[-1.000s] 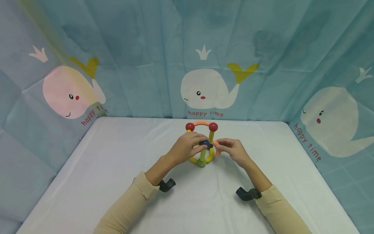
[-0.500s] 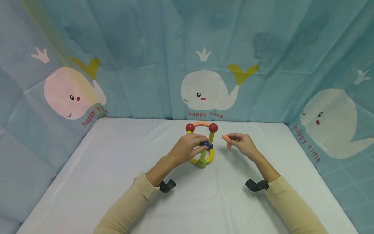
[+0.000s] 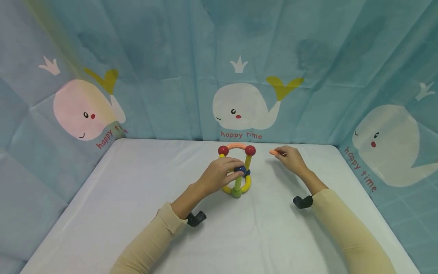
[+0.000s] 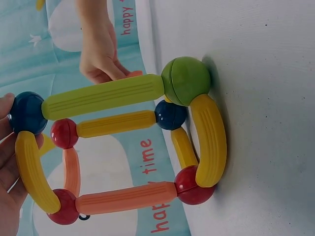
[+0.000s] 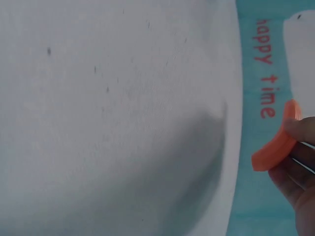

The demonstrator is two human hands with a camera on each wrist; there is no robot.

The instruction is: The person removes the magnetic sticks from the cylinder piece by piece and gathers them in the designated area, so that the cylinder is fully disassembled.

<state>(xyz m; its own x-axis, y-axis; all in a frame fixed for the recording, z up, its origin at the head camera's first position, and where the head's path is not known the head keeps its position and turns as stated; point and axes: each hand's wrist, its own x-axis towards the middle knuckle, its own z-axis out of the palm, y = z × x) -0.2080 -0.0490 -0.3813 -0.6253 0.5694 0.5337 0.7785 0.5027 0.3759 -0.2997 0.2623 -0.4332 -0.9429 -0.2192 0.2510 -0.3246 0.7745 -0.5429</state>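
A frame of coloured rods and balls (image 4: 103,98) stands upright on the white table, with straight green, yellow and orange rods joining a lower and an upper level of curved ones. My left hand (image 3: 219,173) grips it at the blue ball (image 4: 28,113) on its top, with fingers behind the curved yellow rod (image 4: 34,169). A green ball (image 4: 186,81) rests on the table below. To the right of the frame, my right hand (image 3: 291,158) pinches a loose curved orange rod (image 5: 276,142) between thumb and fingers, held above the table and apart from the frame.
White cloth (image 3: 137,171) covers the table. Teal curtains (image 3: 164,76) printed with whales hang at its back and sides. A black wrist camera mount (image 3: 196,219) sits below the left hand, another mount (image 3: 302,202) by the right sleeve.
My right hand has drawn the curved orange rod away from the frame, to the right and farther back, and turned it. My left hand stays on the blue ball; the frame has not visibly moved.
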